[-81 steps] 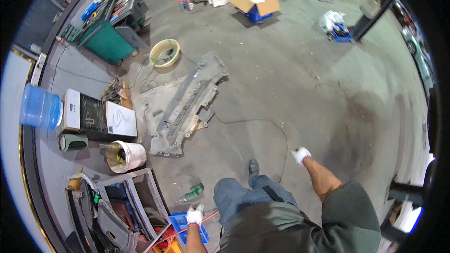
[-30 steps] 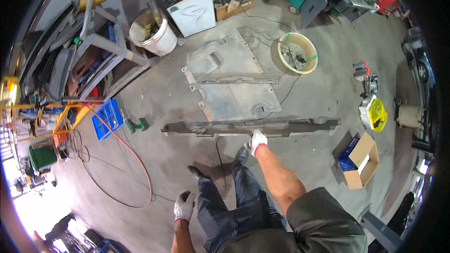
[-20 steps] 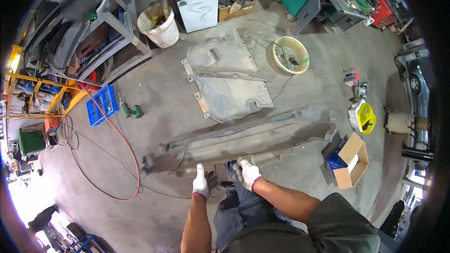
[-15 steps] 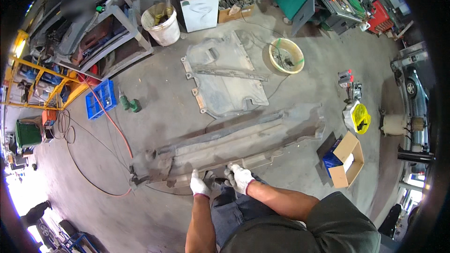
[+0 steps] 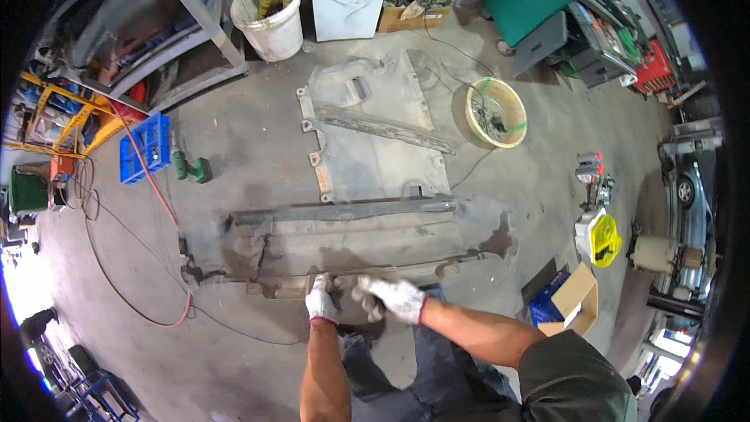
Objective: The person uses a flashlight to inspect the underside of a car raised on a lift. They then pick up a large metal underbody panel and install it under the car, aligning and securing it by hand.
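"Where's the long panel (image 5: pixel 351 242) now?"

"Straight out past both gloves, stretched crosswise in front of the person! Its long axis runs left to right, close to square with the forearms."

"And which hand is nearer?"

"The left hand (image 5: pixel 320 298)! Its thumb is right up against the near long edge, a touch left of the middle. The fingers' grip is lost under that edge, so I can't tell whether it's clamped."

"The right hand (image 5: pixel 397 299)?"

"Just beside it, a little right of the middle, pointing inward toward the left one. Fingers loosely curled, thumb apart from them, nothing visible in the grasp. They're blurred, mind you, and I can't call contact with the edge."

"So both hands bunch at the centre, and the two ends reach well out to either side!"

"Exactly. And beyond the far edge lies the flat panel (image 5: pixel 375 168), a narrow strip (image 5: pixel 383 128) slanting across its top. Whether the long one rests fully on the floor (image 5: pixel 234 375), I can't tell."
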`<state>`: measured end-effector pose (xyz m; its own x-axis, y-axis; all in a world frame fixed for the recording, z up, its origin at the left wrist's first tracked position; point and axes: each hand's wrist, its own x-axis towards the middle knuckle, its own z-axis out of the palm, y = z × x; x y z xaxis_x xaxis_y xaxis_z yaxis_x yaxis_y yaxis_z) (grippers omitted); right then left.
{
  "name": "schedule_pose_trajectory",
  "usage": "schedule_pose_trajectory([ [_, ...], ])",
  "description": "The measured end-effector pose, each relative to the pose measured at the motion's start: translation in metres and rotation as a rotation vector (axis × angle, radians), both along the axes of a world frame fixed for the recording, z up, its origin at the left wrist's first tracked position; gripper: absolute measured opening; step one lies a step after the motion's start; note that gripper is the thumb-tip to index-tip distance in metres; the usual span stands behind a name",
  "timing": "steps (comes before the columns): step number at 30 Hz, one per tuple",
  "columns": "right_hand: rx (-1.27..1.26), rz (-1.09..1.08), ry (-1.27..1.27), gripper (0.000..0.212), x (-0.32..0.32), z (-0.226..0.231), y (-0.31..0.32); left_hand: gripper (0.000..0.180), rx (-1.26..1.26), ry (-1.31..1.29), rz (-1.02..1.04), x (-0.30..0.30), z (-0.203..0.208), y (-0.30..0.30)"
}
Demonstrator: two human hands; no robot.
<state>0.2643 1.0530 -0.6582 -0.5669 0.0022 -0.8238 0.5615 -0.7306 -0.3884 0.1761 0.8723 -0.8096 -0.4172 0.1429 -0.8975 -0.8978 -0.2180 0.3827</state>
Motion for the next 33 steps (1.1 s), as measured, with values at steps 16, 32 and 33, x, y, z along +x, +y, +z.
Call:
schedule_pose_trajectory([
  [16, 1.444, 1.357, -0.52, 0.11, -0.211, -0.514, 0.439, 0.058, -0.543, -0.178, -0.284, 0.032, -0.247, 0.09],
  [32, 0.538, 1.223, 0.04, 0.075, -0.218, -0.252, 0.349, 0.043, -0.719, 0.145, -0.633, 0.067, -0.014, -0.003],
  [33, 0.493, 1.197, 0.126, 0.071, -0.212, -0.249, 0.335, 0.047, -0.573, -0.044, -0.388, 0.006, 0.056, 0.043],
])
